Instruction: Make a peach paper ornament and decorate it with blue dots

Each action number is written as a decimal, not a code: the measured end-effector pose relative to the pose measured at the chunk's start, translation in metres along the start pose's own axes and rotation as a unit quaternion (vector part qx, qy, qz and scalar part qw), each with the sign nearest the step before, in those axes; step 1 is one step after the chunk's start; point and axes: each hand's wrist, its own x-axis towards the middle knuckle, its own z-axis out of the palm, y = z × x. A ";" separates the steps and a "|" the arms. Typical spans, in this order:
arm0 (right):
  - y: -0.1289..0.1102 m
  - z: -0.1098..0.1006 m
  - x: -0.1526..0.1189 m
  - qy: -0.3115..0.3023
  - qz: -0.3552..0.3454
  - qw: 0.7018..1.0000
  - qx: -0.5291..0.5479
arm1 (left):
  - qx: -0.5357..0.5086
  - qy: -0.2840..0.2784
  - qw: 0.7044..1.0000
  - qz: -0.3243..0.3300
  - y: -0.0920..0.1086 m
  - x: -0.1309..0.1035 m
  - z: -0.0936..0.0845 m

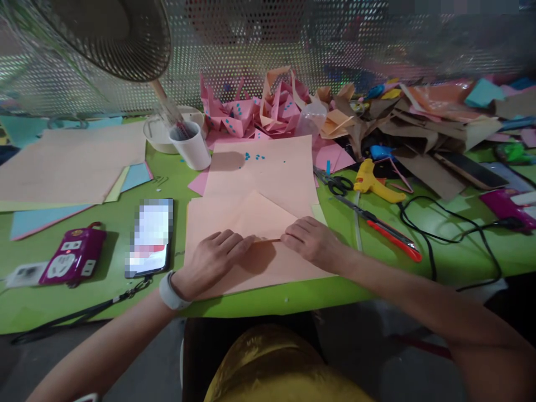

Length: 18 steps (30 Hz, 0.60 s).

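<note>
A folded peach paper (266, 215) with a pointed top lies over larger peach sheets (221, 279) near the table's front edge. My left hand (218, 259) is closed on its lower left corner, thumb along the folded edge. The fingers of my right hand (307, 240) pinch the same edge at its right end. Between the two hands a narrow strip of that edge shows, slightly raised, with a shadow below it. Another peach sheet (272, 167) extends behind, with small blue bits on it.
Left: a lit phone (149, 237), a purple device (75, 254), a white cup (190, 146) and a fan (121, 39). Right: scissors (337, 183), a yellow glue gun (374, 184), a red cutter (393, 237) and a black cable (454, 240). Pink paper shapes (238, 114) stand behind.
</note>
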 end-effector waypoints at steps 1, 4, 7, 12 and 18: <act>0.001 0.000 0.000 -0.019 0.011 1.000 0.016 | -0.019 -0.001 1.000 -0.017 0.000 0.000 0.001; 0.003 0.001 0.002 -0.060 0.079 0.990 0.096 | -0.096 -0.005 0.992 -0.079 -0.002 0.003 0.004; 0.005 0.002 0.008 -0.077 0.151 0.968 0.184 | -0.188 -0.013 0.973 -0.135 -0.006 0.009 0.005; 0.008 0.001 0.022 -0.115 0.203 0.938 0.256 | -0.298 -0.052 0.930 -0.208 -0.013 0.019 0.004; 0.016 -0.002 0.033 -0.171 0.276 0.884 0.337 | -0.310 -0.120 0.898 -0.288 -0.016 0.033 -0.002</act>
